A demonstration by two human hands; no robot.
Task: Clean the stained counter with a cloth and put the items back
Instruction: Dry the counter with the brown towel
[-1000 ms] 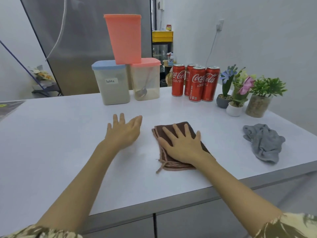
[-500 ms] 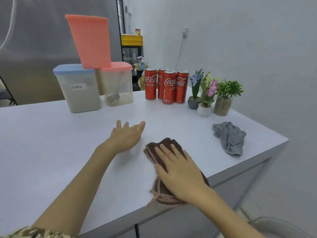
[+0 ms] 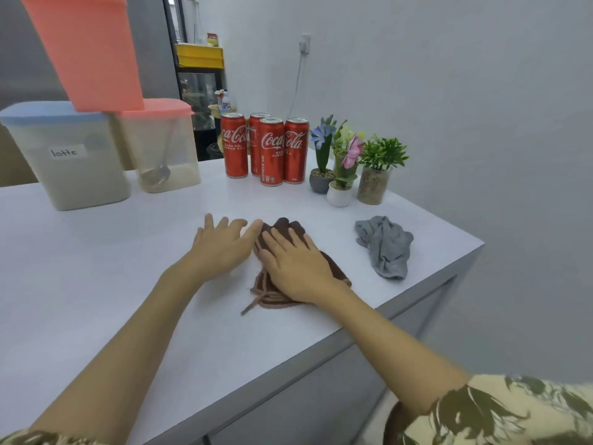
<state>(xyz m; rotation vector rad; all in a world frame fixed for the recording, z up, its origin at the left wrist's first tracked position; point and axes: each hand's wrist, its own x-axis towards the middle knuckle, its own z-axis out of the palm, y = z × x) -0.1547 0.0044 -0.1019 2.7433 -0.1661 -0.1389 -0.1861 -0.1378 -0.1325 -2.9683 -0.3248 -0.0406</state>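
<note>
Right now we have our right hand point(image 3: 296, 264) flat on the brown cloth point(image 3: 333, 268), fingers point(image 3: 278, 240) straight and a little spread, pressing it onto the white counter point(image 3: 96, 284) rather than clutching it. The cloth lies bunched under the palm, close to the counter's near edge, with a loose cord trailing from its near left corner. Our left hand point(image 3: 221, 248) lies just left of it, palm down on the bare counter, fingers extended and relaxed, gripping nothing; its thumb point(image 3: 253, 231) reaches the cloth's far left edge. To the right, well apart from our hands, a crumpled grey cloth point(image 3: 385, 245) sits near the counter's right edge. Along the far side stand four red cola cans point(image 3: 272, 149), three small potted plants point(image 3: 346, 168) to their right, and on the far left three lidded containers point(image 3: 70, 155), one pink tub stacked on the other two.
</note>
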